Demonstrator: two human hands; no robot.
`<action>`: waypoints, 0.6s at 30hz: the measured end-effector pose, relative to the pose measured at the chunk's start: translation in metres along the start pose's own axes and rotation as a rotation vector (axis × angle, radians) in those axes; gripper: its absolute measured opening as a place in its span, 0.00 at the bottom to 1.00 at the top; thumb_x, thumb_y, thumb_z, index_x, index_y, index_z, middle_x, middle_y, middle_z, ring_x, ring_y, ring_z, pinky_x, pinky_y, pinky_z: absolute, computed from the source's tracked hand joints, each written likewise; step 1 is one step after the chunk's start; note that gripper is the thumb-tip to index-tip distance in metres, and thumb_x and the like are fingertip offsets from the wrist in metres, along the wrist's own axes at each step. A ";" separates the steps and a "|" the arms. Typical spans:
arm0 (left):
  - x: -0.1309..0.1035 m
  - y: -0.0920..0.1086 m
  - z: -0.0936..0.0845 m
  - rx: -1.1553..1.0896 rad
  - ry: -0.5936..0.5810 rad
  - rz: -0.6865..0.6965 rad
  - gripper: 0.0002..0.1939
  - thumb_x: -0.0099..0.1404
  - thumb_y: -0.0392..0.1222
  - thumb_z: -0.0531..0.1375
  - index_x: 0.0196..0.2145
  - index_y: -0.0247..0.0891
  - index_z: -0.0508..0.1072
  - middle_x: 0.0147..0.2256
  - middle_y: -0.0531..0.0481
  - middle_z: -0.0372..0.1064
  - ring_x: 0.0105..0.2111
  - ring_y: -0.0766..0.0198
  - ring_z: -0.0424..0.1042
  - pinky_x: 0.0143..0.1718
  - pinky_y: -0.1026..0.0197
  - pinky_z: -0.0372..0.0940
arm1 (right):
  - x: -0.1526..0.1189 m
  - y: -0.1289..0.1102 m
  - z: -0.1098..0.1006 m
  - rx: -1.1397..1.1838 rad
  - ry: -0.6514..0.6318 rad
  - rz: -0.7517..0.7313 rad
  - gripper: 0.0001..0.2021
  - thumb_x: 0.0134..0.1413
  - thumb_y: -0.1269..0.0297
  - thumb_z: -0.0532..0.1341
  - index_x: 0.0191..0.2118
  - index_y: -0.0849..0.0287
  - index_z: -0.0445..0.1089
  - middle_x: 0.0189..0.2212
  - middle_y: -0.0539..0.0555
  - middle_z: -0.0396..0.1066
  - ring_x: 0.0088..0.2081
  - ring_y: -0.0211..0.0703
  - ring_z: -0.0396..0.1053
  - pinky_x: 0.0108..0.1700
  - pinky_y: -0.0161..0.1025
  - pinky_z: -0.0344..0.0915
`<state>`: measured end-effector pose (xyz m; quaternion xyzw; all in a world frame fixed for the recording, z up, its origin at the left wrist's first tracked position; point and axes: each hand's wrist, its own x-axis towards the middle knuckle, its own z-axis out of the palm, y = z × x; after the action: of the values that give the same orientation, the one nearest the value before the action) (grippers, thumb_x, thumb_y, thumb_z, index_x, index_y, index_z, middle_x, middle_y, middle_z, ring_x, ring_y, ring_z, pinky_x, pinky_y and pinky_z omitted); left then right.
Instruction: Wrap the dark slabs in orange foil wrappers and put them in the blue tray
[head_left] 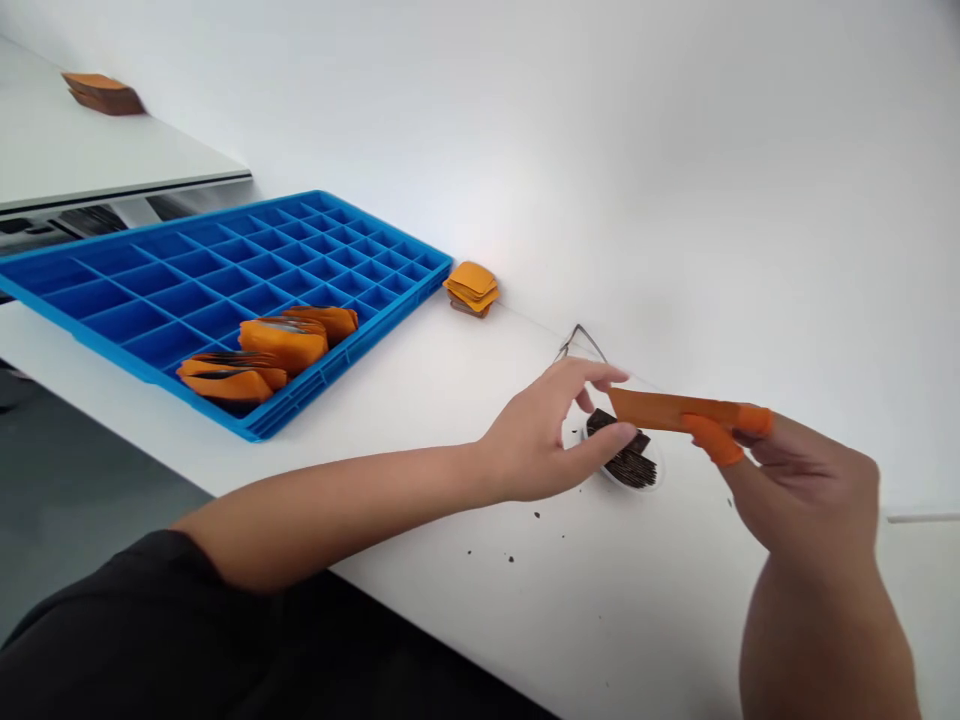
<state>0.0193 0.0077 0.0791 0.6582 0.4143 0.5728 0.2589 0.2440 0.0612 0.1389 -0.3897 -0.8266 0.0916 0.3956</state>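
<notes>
My right hand [814,480], with orange finger covers on its thumb and a fingertip, pinches one end of a flat orange packet [649,408]. The packet is held level above the table. At its other end is my left hand [544,430], thumb and fingers apart and curved; whether a fingertip touches the packet I cannot tell. Below, partly hidden by the left thumb, a small round white dish [657,484] holds thin dark strips or pieces [632,468] lying side by side.
A blue compartment tray [390,335] lies to the left, with bundles of orange packets [281,345] in its near compartments. An orange stack [472,287] sits by the wall, another stack [105,95] on the far table. Glasses [579,338] lie behind the dish. Dark crumbs [511,559] dot the table.
</notes>
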 end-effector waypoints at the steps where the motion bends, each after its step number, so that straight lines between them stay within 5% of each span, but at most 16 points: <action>1: -0.009 -0.005 -0.004 0.034 -0.034 -0.034 0.26 0.71 0.55 0.58 0.61 0.40 0.64 0.56 0.40 0.68 0.47 0.58 0.73 0.45 0.53 0.72 | 0.002 -0.005 0.003 0.033 0.055 0.028 0.08 0.55 0.64 0.71 0.40 0.43 0.80 0.36 0.46 0.81 0.34 0.51 0.78 0.23 0.42 0.65; 4: -0.035 -0.022 -0.010 0.255 -0.190 -0.134 0.36 0.71 0.59 0.55 0.66 0.31 0.55 0.65 0.25 0.54 0.58 0.44 0.68 0.54 0.40 0.70 | 0.016 -0.026 0.019 0.188 0.238 -0.012 0.10 0.52 0.68 0.72 0.38 0.43 0.81 0.36 0.47 0.80 0.36 0.52 0.77 0.31 0.48 0.69; 6: -0.047 -0.032 -0.009 0.357 -0.337 -0.131 0.37 0.72 0.59 0.53 0.66 0.27 0.55 0.68 0.19 0.47 0.64 0.35 0.63 0.58 0.32 0.65 | 0.030 -0.048 0.038 0.286 0.252 -0.122 0.11 0.52 0.71 0.71 0.38 0.43 0.82 0.35 0.49 0.79 0.37 0.51 0.76 0.37 0.50 0.70; 9: -0.059 -0.043 -0.010 0.353 -0.492 0.024 0.30 0.70 0.54 0.59 0.61 0.30 0.66 0.67 0.24 0.55 0.69 0.36 0.57 0.67 0.32 0.55 | 0.051 -0.087 0.080 0.296 0.110 -0.388 0.16 0.52 0.74 0.71 0.43 0.44 0.81 0.38 0.51 0.80 0.44 0.52 0.76 0.45 0.52 0.73; 12: -0.069 -0.055 -0.021 0.388 -0.603 0.266 0.25 0.70 0.50 0.59 0.59 0.32 0.69 0.68 0.30 0.56 0.70 0.39 0.55 0.71 0.36 0.48 | 0.063 -0.121 0.136 0.257 -0.085 -0.628 0.10 0.55 0.74 0.68 0.40 0.49 0.81 0.38 0.51 0.81 0.46 0.49 0.75 0.52 0.52 0.72; 18: -0.097 -0.070 -0.049 0.370 -0.774 0.342 0.28 0.67 0.54 0.61 0.58 0.33 0.73 0.69 0.34 0.57 0.71 0.43 0.55 0.72 0.45 0.51 | 0.061 -0.149 0.233 0.248 -0.356 -0.619 0.09 0.61 0.72 0.62 0.36 0.55 0.81 0.39 0.52 0.81 0.39 0.42 0.74 0.41 0.41 0.71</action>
<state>-0.0459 -0.0439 -0.0202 0.9177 0.2678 0.2359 0.1744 -0.0339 0.0398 0.0868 -0.0488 -0.9437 0.1336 0.2987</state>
